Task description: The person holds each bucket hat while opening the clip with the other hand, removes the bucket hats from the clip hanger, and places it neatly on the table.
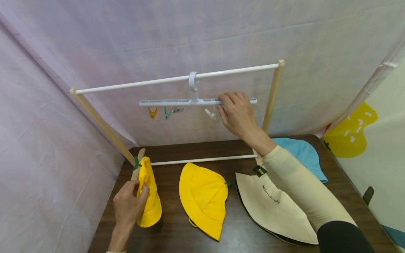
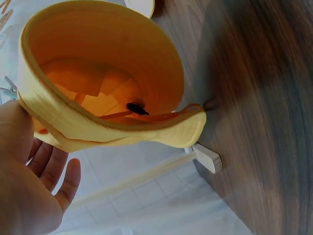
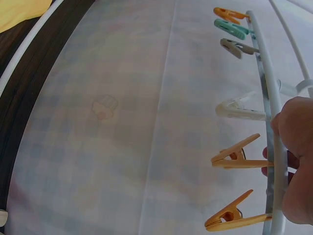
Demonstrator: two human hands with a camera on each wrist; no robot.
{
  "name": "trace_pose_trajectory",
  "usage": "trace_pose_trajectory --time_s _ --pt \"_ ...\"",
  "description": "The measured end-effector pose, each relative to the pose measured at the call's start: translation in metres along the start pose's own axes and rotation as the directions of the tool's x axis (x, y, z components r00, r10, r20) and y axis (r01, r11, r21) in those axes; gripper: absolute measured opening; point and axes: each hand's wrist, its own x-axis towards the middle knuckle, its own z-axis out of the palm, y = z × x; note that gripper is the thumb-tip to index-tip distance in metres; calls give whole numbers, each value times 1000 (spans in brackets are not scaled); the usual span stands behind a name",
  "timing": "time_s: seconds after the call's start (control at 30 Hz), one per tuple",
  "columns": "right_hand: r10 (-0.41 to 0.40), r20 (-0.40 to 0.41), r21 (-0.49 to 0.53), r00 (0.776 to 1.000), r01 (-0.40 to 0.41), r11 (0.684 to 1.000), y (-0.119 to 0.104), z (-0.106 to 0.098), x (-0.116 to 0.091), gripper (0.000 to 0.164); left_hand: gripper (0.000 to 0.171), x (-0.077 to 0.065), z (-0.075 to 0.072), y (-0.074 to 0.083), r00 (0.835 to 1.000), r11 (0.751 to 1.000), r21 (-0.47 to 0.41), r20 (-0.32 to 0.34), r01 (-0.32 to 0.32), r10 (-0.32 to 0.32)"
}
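Note:
My left hand point(image 1: 128, 202) pinches a small yellow hat point(image 1: 149, 202) by its edge, at the left of the table. In the left wrist view the hat's open underside point(image 2: 112, 49) faces the camera, with a dark cord toggle point(image 2: 136, 107) inside. Up at the rack, my right hand point(image 1: 238, 114) grips the right half of a white clip hanger point(image 1: 174, 102), hooked on the top rod. Several clips hang from it, among them a teal clip point(image 3: 230, 28), a white clip point(image 3: 239, 112) and an orange clip point(image 3: 234, 215).
A second yellow hat point(image 1: 202, 196) lies mid-table. A beige bucket hat point(image 1: 269, 200) lies to its right, partly behind my right sleeve, and a light blue hat point(image 1: 300, 153) behind that. The rack's wooden posts point(image 1: 101, 123) and lower white rod point(image 1: 202, 160) stand at the back.

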Motion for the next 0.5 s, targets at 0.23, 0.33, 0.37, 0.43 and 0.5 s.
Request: trace_pose_trajectory --time_s 0.23,0.33,0.37,0.43,0.5 --pt "3 -8 21 1000 -2 1000 1 1 -1 22 13 -3 -1 0 996 997 68 82 -44 38" --pt "5 -6 25 1000 -5 1000 1 1 -1 23 13 -4 0 0 992 996 80 121 -42 32" --pt "7 -6 27 1000 -7 1000 1 1 -1 23 14 -4 1 0 991 996 79 132 -41 31" --pt "10 -4 28 1000 -10 1000 0 1 -1 23 14 -5 2 1 988 996 75 152 -38 27" --pt "13 0 27 1000 -13 1000 -1 1 -1 24 14 -6 4 1 985 997 70 170 -36 23"
